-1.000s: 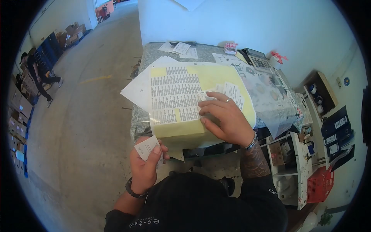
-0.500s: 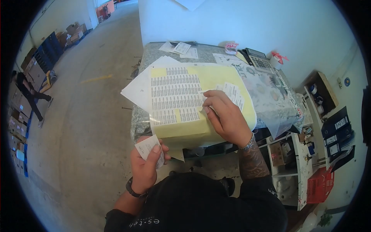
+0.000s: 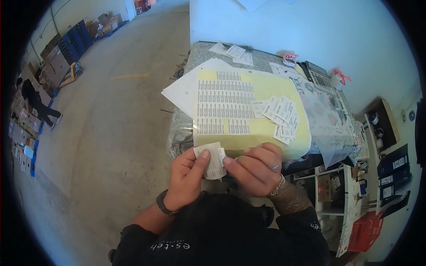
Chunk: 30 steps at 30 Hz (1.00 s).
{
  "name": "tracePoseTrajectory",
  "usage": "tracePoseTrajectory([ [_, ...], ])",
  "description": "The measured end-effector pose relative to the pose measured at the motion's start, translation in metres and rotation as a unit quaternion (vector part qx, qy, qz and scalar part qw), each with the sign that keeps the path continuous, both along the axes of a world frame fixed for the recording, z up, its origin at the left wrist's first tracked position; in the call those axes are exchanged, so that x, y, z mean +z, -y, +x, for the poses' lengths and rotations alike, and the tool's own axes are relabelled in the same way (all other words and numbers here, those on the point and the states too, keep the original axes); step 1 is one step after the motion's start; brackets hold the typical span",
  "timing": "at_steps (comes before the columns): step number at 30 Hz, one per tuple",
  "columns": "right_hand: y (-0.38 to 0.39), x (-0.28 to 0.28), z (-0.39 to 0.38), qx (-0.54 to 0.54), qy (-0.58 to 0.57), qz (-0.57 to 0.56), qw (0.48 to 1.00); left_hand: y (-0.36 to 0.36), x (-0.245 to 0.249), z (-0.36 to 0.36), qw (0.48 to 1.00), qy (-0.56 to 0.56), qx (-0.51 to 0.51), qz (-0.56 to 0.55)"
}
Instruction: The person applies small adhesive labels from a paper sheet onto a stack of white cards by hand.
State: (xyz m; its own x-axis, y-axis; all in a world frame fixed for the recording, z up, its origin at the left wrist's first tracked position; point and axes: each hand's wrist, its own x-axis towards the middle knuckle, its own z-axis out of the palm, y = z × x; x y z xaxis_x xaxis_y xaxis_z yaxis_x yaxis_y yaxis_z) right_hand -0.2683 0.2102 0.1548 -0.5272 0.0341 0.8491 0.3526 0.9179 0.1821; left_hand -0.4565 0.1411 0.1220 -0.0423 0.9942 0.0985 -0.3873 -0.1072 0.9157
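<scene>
My left hand (image 3: 187, 174) pinches a white printed paper tag (image 3: 209, 153) between thumb and fingers, just off the table's front edge. At the tag's right edge, my right hand (image 3: 257, 170) is closed with thumb and forefinger on a small white sticker (image 3: 222, 154), which touches the tag. Beyond my hands lies a yellow sheet (image 3: 266, 82) carrying rows of small printed stickers (image 3: 225, 98). Several more white printed tags (image 3: 280, 113) lie overlapping in a loose pile on the sheet's right side.
Loose white papers (image 3: 181, 94) stick out under the sheet's left. A calculator (image 3: 318, 74) and a white pot (image 3: 338, 80) stand at the table's back right. Right of the table are shelves (image 3: 330, 217) and a red crate (image 3: 364, 230). A person (image 3: 37, 102) walks by stacked boxes at far left.
My right hand has moved from the sheet toward me and now meets the tag in my left hand. The view has turned left, and the tag pile is uncovered.
</scene>
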Motion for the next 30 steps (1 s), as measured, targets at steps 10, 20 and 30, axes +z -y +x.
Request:
tracePoseTrajectory([
  [10, -0.0066, -0.0065, -0.0066, 0.019, 0.02, 0.033, 0.999, 0.0036, 0.0051, 0.0031, 1.0, 0.012, 0.014, 0.004],
  [20, -0.0047, -0.0013, -0.0039, 0.001, 0.004, -0.007, 1.0, 0.0046, 0.005, 0.0051, 1.0, -0.005, 0.017, -0.009],
  [30, -0.0031, -0.0048, -0.0045, 0.007, 0.038, -0.014, 0.999, 0.0057, 0.0041, 0.0051, 1.0, -0.008, 0.016, -0.005],
])
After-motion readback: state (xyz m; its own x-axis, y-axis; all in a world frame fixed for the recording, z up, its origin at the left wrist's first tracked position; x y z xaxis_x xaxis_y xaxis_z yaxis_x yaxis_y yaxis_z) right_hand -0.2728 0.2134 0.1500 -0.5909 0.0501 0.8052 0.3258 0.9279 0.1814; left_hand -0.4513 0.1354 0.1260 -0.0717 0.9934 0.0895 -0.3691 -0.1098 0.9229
